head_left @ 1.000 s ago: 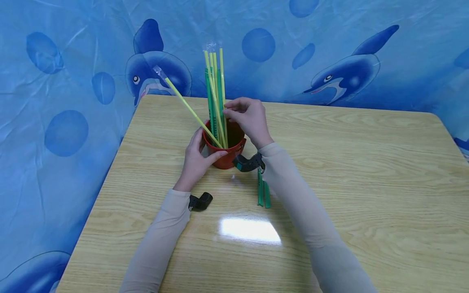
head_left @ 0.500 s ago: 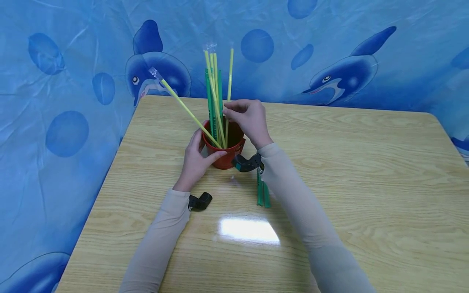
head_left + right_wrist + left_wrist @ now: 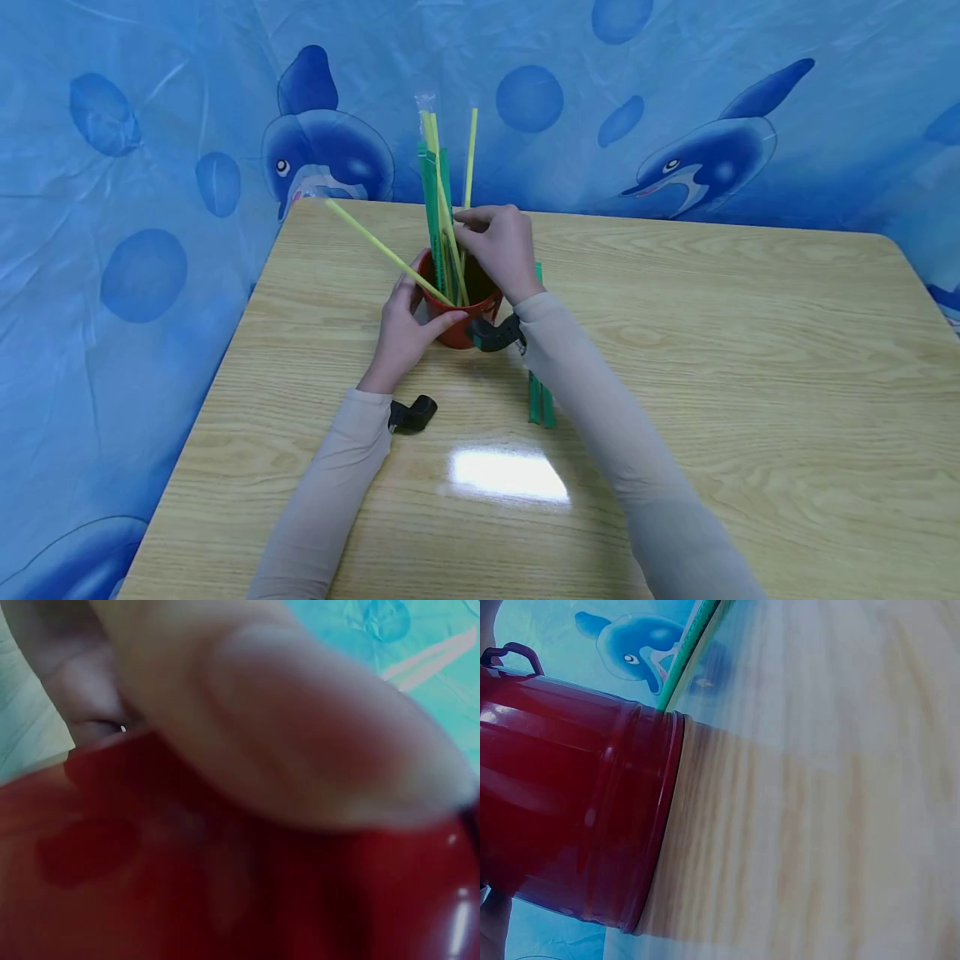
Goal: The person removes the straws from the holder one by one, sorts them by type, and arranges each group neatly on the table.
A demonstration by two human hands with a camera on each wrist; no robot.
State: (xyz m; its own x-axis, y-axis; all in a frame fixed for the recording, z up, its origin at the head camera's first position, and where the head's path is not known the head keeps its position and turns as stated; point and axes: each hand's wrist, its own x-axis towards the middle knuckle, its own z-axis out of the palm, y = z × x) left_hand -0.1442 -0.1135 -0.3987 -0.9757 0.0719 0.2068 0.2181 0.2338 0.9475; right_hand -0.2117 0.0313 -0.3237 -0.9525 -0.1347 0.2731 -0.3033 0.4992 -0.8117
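A small red metal bucket stands upright on the table, with several yellow straws and green paper-wrapped sticks inside. My left hand grips the bucket from the left, its thumb on the near rim. In the left wrist view the bucket fills the left side. Above the bucket's mouth, my right hand pinches a yellow straw that stands nearly upright; the contact is partly hidden by the fingers. In the right wrist view a blurred thumb lies over the red bucket.
Green sticks lie on the wooden table, partly hidden by my right forearm. A blue dolphin-print sheet hangs behind the table and along its left side. Black wrist cameras sit on both wrists.
The pinched straw's top has swung right, away from the bunch. The leftmost yellow straw has tipped lower to the left. My right wrist has shifted slightly left; my left hand stays on the bucket.
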